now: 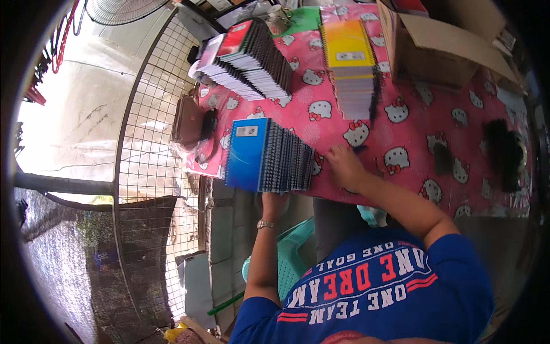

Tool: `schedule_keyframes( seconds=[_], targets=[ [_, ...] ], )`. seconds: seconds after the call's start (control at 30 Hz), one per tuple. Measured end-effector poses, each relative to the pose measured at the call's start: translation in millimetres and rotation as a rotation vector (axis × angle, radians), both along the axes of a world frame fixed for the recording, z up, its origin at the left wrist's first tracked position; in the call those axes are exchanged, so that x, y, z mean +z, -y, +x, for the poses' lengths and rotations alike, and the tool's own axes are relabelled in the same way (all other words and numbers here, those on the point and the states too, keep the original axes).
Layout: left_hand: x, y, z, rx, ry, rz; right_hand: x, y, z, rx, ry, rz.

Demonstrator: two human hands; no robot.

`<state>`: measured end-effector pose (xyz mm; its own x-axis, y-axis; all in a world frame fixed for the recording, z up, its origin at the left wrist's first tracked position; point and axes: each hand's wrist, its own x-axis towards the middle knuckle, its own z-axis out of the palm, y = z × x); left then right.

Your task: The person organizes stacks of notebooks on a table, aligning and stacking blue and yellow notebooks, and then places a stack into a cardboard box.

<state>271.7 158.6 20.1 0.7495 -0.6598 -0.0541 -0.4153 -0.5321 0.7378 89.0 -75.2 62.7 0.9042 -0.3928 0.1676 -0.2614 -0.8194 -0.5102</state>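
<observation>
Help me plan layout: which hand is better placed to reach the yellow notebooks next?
Probably the right hand: it's over the table, nearer the yellow notebooks. The left hand is at the edge, partly hidden by blue notebooks.

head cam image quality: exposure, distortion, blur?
Head view throughout: pale backdrop at left washed out; wire grid bowed by the fisheye, rim black; black object at right smeared; blue notebook stack reads clearer.

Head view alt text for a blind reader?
The left hand, mostly hidden, is at a blue spiral notebook stack; the right hand is over pink cat-print tablecloth. Beyond stand yellow-topped notebooks and red-topped notebooks.
</observation>
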Motion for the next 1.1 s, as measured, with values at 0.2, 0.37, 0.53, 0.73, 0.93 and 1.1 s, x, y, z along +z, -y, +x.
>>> schedule_keyframes(
  seconds=[0.2,0.37,0.53,0.73,0.93,1.1],
  targets=[
    [-8,18,5,-0.216,0.356,-0.107,-42,-48,37,-0.092,0.268,0.951],
    [-6,27,6,-0.045,0.155,0.046,-60,-40,67,-0.146,0.312,1.171],
    [9,54,32,0.034,0.223,0.172,-52,-20,113,-0.175,0.278,1.275],
    [20,55,110,-0.043,0.438,-0.087,-24,-6,190,-0.038,0.174,1.279],
    [4,116,194,-0.008,0.264,0.0,-77,39,266,0.042,0.455,0.778],
    [2,91,245,-0.115,0.36,-0.059,-59,10,306,-0.171,0.292,0.921]
  ],
)
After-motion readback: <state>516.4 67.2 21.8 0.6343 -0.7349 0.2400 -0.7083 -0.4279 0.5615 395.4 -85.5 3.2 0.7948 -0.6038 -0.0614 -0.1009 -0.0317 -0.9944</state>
